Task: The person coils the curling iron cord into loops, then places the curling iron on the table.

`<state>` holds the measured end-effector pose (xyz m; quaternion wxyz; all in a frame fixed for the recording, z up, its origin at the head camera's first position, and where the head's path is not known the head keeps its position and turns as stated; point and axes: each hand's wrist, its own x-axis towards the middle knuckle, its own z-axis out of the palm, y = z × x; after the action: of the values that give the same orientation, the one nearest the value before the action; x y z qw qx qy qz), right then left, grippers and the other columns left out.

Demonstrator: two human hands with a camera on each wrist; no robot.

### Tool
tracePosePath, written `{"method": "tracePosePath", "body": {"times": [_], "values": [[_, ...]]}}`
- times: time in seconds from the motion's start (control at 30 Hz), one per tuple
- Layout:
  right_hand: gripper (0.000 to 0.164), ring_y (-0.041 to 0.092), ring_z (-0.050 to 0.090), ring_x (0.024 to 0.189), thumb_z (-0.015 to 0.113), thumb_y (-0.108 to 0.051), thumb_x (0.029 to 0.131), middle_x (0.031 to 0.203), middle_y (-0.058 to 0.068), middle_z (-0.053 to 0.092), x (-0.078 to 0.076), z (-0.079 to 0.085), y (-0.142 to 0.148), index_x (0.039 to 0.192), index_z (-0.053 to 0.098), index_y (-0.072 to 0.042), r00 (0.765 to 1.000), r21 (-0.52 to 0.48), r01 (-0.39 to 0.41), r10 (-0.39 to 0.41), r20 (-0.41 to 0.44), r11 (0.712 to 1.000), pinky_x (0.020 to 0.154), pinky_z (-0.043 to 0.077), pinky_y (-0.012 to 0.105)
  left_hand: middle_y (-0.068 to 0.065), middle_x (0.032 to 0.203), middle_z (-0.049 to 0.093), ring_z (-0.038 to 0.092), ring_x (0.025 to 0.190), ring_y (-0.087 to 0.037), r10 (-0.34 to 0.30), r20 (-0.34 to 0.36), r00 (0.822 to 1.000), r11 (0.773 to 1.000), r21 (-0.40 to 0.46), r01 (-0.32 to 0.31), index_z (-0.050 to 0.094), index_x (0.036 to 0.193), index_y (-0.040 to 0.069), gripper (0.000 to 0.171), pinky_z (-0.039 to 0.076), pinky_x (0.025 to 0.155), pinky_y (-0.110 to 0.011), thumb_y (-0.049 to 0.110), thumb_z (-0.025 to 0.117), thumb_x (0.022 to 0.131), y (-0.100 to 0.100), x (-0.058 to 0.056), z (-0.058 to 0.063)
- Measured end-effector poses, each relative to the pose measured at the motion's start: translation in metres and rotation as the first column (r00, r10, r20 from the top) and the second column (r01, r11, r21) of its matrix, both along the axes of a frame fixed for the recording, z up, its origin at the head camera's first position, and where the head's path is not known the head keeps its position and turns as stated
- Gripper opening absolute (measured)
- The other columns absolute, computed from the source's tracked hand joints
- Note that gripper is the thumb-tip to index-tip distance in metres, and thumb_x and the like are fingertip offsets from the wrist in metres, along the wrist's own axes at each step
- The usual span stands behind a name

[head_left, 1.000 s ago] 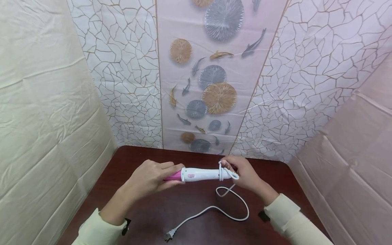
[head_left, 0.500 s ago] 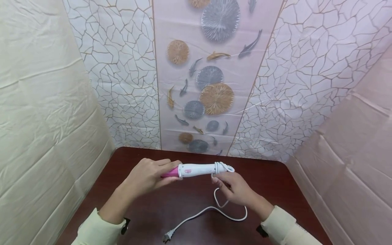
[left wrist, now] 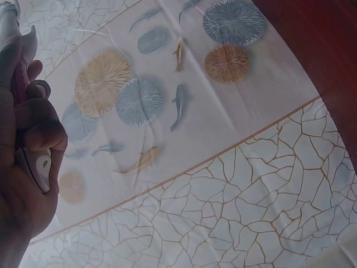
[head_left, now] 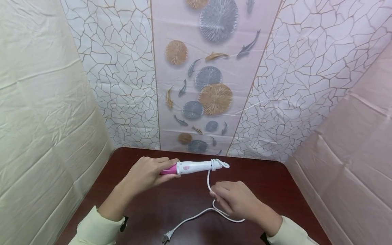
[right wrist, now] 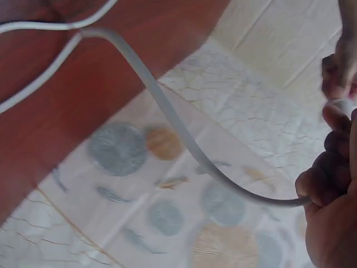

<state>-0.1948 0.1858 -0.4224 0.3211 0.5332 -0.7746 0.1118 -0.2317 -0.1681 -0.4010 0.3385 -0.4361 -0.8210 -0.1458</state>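
My left hand grips the pink barrel end of a pink and white hair iron, held level above the table. In the left wrist view, curled fingers wrap around it and its white tip shows below them. A few turns of white cord circle the far end of the handle. Lower and to the right, my right hand holds the cord, with a length running up to the handle. The right wrist view shows the cord entering the curled fingers.
The rest of the cord trails over the dark red-brown table, ending in a two-prong plug near the front. A patterned sheet hangs behind the table, and pale cloth walls stand at both sides.
My right hand has moved from the handle's end down toward the front, drawing a length of cord off the handle. Fewer turns show there. The left hand keeps its grip and has shifted slightly left.
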Motion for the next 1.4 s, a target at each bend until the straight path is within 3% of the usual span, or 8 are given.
{"method": "tracePosePath", "body": {"times": [0.13, 0.33, 0.53, 0.63, 1.03, 1.4], "values": [[0.032, 0.003, 0.045, 0.062, 0.043, -0.025, 0.116, 0.083, -0.007, 0.055, 0.009, 0.017, -0.004, 0.105, 0.071, -0.013, 0.991, 0.004, -0.047, 0.048, -0.121, 0.999, 0.051, 0.037, 0.015, 0.010, 0.083, 0.071, 0.045, 0.059, -0.002, 0.002, 0.021, 1.000, 1.000, -0.004, -0.002, 0.079, 0.129, 0.021, 0.044, 0.042, 0.054, -0.022, 0.043, 0.088, 0.092, -0.001, 0.000, -0.002], [0.035, 0.010, 0.052, 0.072, 0.042, -0.014, 0.103, 0.091, 0.002, 0.058, 0.013, 0.043, -0.003, 0.113, 0.072, 0.001, 0.963, 0.044, -0.132, 0.139, -0.231, 0.990, 0.057, 0.048, 0.022, 0.012, 0.083, 0.068, 0.043, 0.059, -0.001, -0.003, 0.039, 0.999, 1.000, -0.003, 0.003, 0.079, 0.128, 0.023, 0.043, 0.041, 0.054, -0.020, 0.043, 0.089, 0.092, -0.001, 0.002, -0.003], [0.035, 0.019, 0.062, 0.078, 0.045, -0.005, 0.097, 0.097, 0.005, 0.069, 0.010, 0.061, -0.002, 0.114, 0.075, 0.000, 0.941, 0.068, -0.057, 0.077, -0.330, 0.996, 0.067, 0.058, 0.029, 0.012, 0.083, 0.067, 0.040, 0.059, 0.000, -0.004, 0.057, 0.998, 1.000, -0.014, 0.005, 0.079, 0.129, 0.023, 0.043, 0.038, 0.054, -0.018, 0.045, 0.087, 0.093, 0.001, 0.005, -0.002], [0.037, 0.020, 0.064, 0.077, 0.046, -0.003, 0.094, 0.099, 0.003, 0.074, 0.007, 0.069, -0.001, 0.112, 0.077, -0.005, 0.928, 0.054, -0.019, 0.038, -0.371, 0.998, 0.065, 0.058, 0.030, 0.013, 0.084, 0.068, 0.040, 0.059, 0.000, -0.004, 0.072, 0.997, 1.000, -0.022, 0.005, 0.079, 0.130, 0.024, 0.043, 0.037, 0.055, -0.017, 0.045, 0.087, 0.094, 0.001, 0.006, -0.004], [0.034, 0.016, 0.055, 0.070, 0.045, 0.001, 0.106, 0.088, 0.001, 0.064, -0.017, 0.085, 0.000, 0.113, 0.077, -0.006, 0.935, -0.028, -0.018, 0.006, -0.355, 0.999, 0.050, 0.046, 0.028, 0.012, 0.086, 0.070, 0.041, 0.059, -0.002, -0.009, 0.056, 0.998, 0.999, -0.048, 0.012, 0.080, 0.129, 0.022, 0.045, 0.040, 0.054, -0.020, 0.044, 0.090, 0.090, 0.006, 0.011, -0.003], [0.031, 0.011, 0.061, 0.065, 0.053, -0.025, 0.118, 0.089, -0.001, 0.067, -0.041, 0.078, 0.005, 0.108, 0.077, -0.009, 0.981, -0.095, 0.015, -0.033, -0.191, 0.995, 0.052, 0.052, 0.028, 0.014, 0.082, 0.064, 0.030, 0.057, -0.001, -0.007, 0.039, 0.999, 0.997, -0.077, 0.010, 0.080, 0.129, 0.023, 0.046, 0.031, 0.053, -0.018, 0.048, 0.089, 0.091, 0.005, 0.015, -0.004]]}}
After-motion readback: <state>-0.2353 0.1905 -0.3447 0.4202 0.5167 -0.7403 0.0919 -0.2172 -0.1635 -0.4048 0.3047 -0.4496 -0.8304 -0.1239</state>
